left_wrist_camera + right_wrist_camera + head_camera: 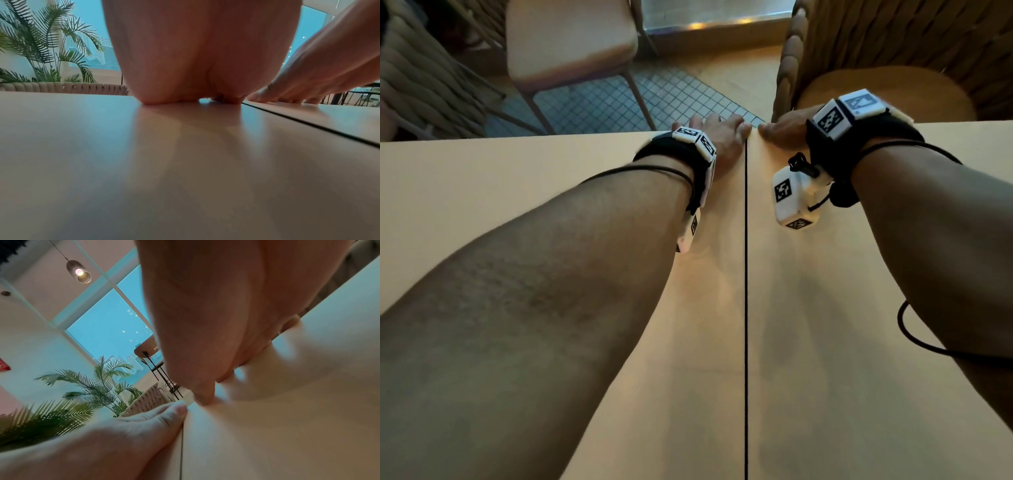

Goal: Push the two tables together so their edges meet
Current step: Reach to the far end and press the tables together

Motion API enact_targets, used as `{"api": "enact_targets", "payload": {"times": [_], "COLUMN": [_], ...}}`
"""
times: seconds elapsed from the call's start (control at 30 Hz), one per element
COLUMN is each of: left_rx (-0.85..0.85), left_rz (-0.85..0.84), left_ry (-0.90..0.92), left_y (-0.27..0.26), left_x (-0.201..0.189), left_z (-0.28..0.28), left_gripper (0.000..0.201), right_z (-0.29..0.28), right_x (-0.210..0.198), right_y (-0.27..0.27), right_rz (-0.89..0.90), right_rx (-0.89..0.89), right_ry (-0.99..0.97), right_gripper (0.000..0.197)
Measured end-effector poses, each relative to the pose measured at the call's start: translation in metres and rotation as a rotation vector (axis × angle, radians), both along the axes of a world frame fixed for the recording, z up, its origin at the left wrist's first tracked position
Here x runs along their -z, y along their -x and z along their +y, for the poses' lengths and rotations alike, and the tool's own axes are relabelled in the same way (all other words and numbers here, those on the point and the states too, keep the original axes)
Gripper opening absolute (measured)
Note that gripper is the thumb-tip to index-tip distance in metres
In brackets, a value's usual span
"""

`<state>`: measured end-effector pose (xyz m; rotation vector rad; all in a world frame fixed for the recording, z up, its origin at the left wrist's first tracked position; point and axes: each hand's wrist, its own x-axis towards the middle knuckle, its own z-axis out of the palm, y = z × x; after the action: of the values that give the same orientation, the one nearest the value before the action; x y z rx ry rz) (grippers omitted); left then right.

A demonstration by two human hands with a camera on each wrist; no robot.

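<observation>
Two pale tabletops lie side by side: the left table (517, 192) and the right table (842, 342). Only a thin dark seam (746, 308) runs between them, straight from near edge to far edge. My left hand (717, 132) grips the left table's far edge just beside the seam, thumb on top, fingers bent over the edge and hidden. My right hand (784, 128) grips the right table's far edge the same way. The two thumbs almost touch across the seam. In the left wrist view my palm (195, 73) rests on the left table (144, 162).
A cushioned chair (568, 41) stands beyond the left table on tiled floor (619, 99). A woven armchair (876, 89) sits tight against the right table's far side, and another woven seat (421, 75) is at far left. A palm plant (41, 48) stands by the window.
</observation>
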<state>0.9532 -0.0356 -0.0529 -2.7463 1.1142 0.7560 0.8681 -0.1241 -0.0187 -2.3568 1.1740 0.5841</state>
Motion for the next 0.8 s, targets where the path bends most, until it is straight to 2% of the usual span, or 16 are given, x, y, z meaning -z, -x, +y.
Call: {"api": "enact_targets", "payload": {"times": [0.23,0.5,0.8], "left_rx": [-0.011,-0.011,-0.015], "left_rz": [0.012,-0.007,0.033], "left_ry": [0.003,0.046,0.007], "left_y": [0.0048,0.0085,0.0029], "left_x": [-0.0076,-0.0022,-0.0043], "left_z": [-0.0001,0.0005,-0.0052], "left_gripper": [0.051,0.047,0.049], "right_z": [0.0044,0.0046,0.0036], "right_x": [-0.011,-0.0059,-0.0097], "right_y": [0.0048,0.005,0.0001], "right_rz": [-0.015,-0.04,-0.019], "right_rx": [0.006,0.045,0.005], "right_ry": [-0.068,-0.106,-0.068], "right_gripper": [0.051,0.052,0.053]}}
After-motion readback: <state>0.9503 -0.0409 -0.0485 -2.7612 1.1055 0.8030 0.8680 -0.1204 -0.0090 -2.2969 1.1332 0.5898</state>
